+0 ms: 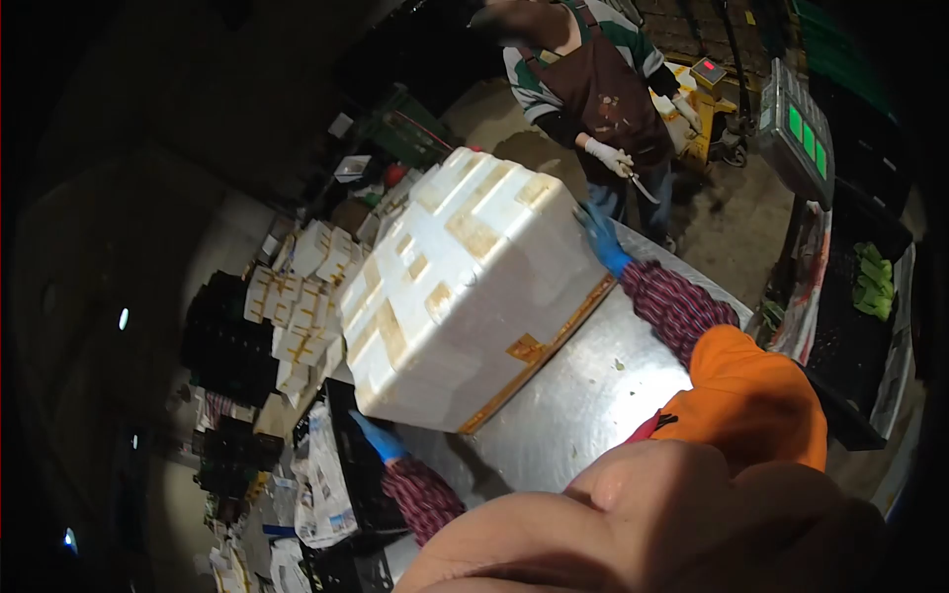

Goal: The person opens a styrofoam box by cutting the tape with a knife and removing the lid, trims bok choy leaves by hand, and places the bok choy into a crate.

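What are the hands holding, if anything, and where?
A white rectangular foam box, by opposite ends: the blue-gloved right hand against one, the blue-gloved left hand at the other, its exact contact unclear.

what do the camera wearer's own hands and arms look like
The left hand and right hand wear blue gloves. Dark maroon sleeves with a paler pattern cover both forearms; an orange garment covers the right upper arm.

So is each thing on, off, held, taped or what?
White foam box: taped along an edge
Left hand: gloved, by a box corner
Right hand: gloved, against the box
Big display: lit green
Small display: lit red
Knife: blade bare, held by a co-worker
Leafy greens: loose
Metal table: shiny
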Motion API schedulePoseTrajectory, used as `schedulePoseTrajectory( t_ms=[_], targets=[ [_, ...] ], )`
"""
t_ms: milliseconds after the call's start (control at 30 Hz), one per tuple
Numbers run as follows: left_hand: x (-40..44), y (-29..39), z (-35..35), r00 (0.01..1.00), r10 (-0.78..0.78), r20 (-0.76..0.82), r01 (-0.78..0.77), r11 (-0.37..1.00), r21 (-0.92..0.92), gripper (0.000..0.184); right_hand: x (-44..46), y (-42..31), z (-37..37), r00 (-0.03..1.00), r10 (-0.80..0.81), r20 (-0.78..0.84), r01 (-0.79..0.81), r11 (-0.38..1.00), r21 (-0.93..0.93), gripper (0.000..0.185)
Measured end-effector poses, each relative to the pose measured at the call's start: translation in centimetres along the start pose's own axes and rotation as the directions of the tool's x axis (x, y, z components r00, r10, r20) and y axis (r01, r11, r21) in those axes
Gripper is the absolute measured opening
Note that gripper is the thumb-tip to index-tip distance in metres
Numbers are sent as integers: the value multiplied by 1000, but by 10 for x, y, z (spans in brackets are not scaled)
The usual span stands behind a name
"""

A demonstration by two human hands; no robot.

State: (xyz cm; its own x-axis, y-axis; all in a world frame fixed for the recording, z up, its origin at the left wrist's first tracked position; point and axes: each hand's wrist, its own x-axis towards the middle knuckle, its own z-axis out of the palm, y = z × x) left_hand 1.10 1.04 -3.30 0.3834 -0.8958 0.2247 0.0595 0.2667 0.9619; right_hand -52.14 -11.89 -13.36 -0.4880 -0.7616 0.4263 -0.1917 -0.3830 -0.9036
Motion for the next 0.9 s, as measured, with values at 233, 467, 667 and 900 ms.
schedulePoseTrajectory(
  t_ms=[233,467,667,900],
  targets=[
    [14,-92,-5,976,-165,-140,149,982,-120,71,-20,15,-2,1000,11,11,-11,998,61,66],
    [10,-96,39,964,9,-266,-31,997,-76,69,-17,41,-1,997,-61,-38,55,989,-135,68],
    [-24,-81,53,896,196,-398,-196,980,41,68,-8,31,7,980,-99,-171,70,984,-166,66],
    [-51,-74,48,957,136,-256,-127,991,52,68,2,-3,-6,999,26,-24,-32,965,-259,53]
  ],
)
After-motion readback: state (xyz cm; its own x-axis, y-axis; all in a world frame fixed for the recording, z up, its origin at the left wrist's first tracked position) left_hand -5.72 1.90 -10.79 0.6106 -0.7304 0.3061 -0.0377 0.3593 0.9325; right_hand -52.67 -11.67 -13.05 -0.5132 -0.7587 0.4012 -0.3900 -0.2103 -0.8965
